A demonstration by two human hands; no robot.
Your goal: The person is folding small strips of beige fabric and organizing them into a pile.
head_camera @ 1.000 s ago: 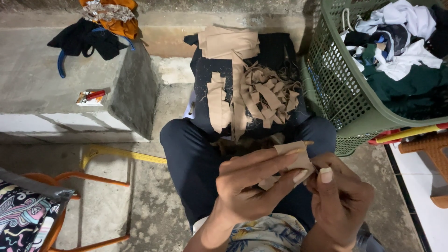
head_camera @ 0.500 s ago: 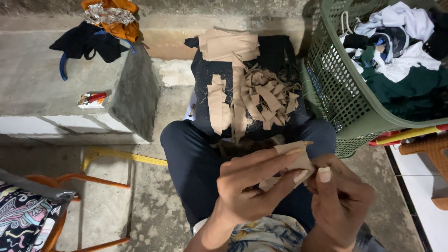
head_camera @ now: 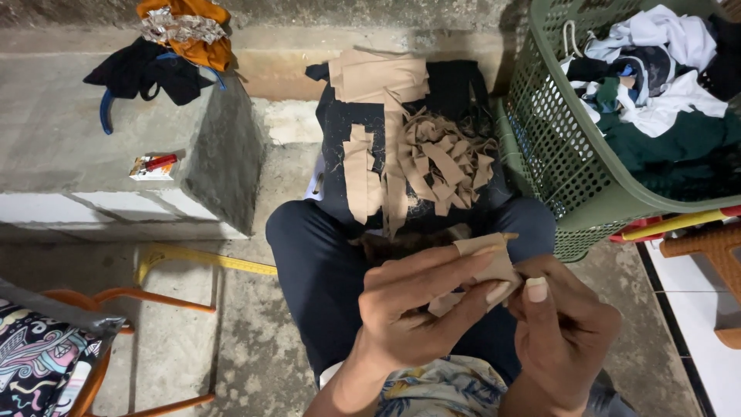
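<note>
Both hands' fingers [head_camera: 432, 270] seemingly pinch tan strip [head_camera: 486, 259]

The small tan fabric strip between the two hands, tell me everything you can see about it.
The small tan fabric strip looks like thin, matte cloth, light beige, with straight cut edges. It is bent or folded, its upper end pointing up and right. The left hand pinches it with the fingers across its front; the right hand meets it with the thumb at its right edge. Its lower part is hidden.
</note>
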